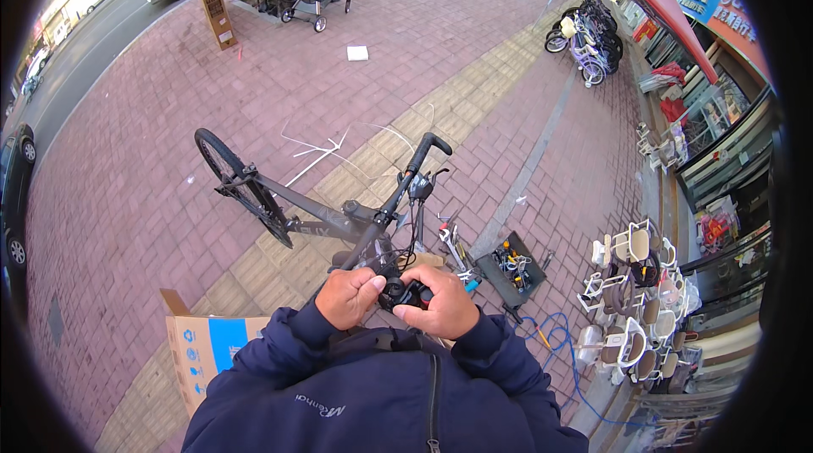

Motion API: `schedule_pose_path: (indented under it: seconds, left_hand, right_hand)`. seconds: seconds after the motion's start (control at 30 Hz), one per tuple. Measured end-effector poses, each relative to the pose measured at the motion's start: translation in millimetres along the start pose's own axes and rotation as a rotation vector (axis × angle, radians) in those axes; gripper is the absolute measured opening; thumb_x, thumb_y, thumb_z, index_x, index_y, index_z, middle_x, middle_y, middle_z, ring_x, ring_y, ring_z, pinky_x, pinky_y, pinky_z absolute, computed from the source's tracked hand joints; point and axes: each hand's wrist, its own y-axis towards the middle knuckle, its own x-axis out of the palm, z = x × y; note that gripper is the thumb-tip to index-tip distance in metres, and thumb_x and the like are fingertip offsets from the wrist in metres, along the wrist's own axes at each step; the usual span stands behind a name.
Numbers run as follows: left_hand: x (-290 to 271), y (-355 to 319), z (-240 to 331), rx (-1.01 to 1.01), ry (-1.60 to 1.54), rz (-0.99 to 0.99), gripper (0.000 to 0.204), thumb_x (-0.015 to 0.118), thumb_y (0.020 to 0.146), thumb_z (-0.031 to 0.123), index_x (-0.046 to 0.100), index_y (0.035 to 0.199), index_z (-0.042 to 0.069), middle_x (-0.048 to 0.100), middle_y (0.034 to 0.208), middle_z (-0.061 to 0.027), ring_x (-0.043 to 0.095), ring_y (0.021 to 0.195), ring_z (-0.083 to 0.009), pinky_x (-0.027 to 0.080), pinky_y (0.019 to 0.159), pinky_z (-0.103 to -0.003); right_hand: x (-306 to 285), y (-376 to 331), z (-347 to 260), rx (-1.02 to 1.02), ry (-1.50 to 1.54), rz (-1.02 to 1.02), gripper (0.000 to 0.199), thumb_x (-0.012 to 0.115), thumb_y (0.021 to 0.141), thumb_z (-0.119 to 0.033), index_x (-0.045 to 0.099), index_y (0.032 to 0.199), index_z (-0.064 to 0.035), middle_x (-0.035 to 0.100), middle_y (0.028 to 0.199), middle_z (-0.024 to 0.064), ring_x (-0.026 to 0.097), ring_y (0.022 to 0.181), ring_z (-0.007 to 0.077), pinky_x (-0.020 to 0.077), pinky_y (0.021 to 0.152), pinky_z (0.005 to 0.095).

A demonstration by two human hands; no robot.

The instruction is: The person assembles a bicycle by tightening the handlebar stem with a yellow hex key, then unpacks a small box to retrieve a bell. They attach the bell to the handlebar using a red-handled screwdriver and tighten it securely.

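A dark grey bicycle stands in front of me, its wheel with a black tyre at the far left. Its handlebar runs from a black grip at the far end back toward my chest. At the near end, my left hand pinches a black rounded handlebar control from the left. From the other side, my right hand curls its thumb and fingers around the same control. The fingers hide much of this part, so its exact kind is unclear. Thin black cables loop just beyond my hands.
Right of the bicycle lie several hand tools and a dark toolbox full of tools. A blue hose curls nearby. White child seats crowd the shopfront. A cardboard box stands at near left; white straps lie beyond the bicycle.
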Motion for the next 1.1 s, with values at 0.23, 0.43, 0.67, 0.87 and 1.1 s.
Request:
schedule_pose_path:
  seconds: [0.23,0.43,0.67,0.87,1.1]
  left_hand:
    - [10,-2,2,-0.004,-0.111,0.153,0.010,0.061,0.101,0.011,0.064,0.104,0.002,0.071,0.080,-0.0079,0.067,0.066,-0.0170,0.054,0.063,-0.031]
    - [2,-2,9,-0.072,-0.135,0.091,0.008,0.058,0.101,0.008,0.063,0.103,0.002,0.067,0.076,-0.0040,0.061,0.064,-0.0127,0.051,0.061,-0.030]
    - [-8,0,-3,-0.314,-0.517,0.206,0.016,0.052,0.106,0.016,0.059,0.099,0.004,0.072,0.090,-0.0095,0.070,0.074,-0.0170,0.056,0.064,-0.029]
    - [-45,-1,-34,-0.271,-1.160,0.269,0.009,0.052,0.101,0.006,0.059,0.106,0.002,0.071,0.102,-0.0154,0.073,0.087,-0.0218,0.064,0.080,-0.036]
    - [-69,11,-56,-0.352,-1.079,0.244,0.009,0.061,0.097,0.009,0.066,0.097,0.002,0.069,0.090,-0.0052,0.064,0.076,-0.0120,0.054,0.064,-0.027]
  right_hand:
    - [2,2,1,0.034,-0.005,0.028,0.044,0.081,0.077,-0.029,0.065,0.108,-0.0031,0.068,0.085,0.0130,0.066,0.070,0.0254,0.0519,0.065,0.0348]
    - [4,3,0,0.164,0.056,-0.011,0.045,0.081,0.077,-0.028,0.065,0.111,-0.0034,0.069,0.089,0.0125,0.068,0.078,0.0250,0.0530,0.072,0.0350]
    - [8,5,6,0.190,0.021,0.068,0.054,0.082,0.075,-0.022,0.058,0.119,-0.0014,0.068,0.103,0.0142,0.067,0.096,0.0274,0.0520,0.088,0.0369]
    - [14,20,22,0.373,0.062,0.012,0.045,0.082,0.075,-0.021,0.061,0.110,-0.0017,0.065,0.089,0.0095,0.061,0.078,0.0159,0.0509,0.072,0.0323]
    - [43,46,44,0.378,0.038,-0.021,0.043,0.082,0.077,-0.019,0.062,0.111,-0.0026,0.066,0.089,0.0069,0.062,0.078,0.0146,0.0514,0.072,0.0304]
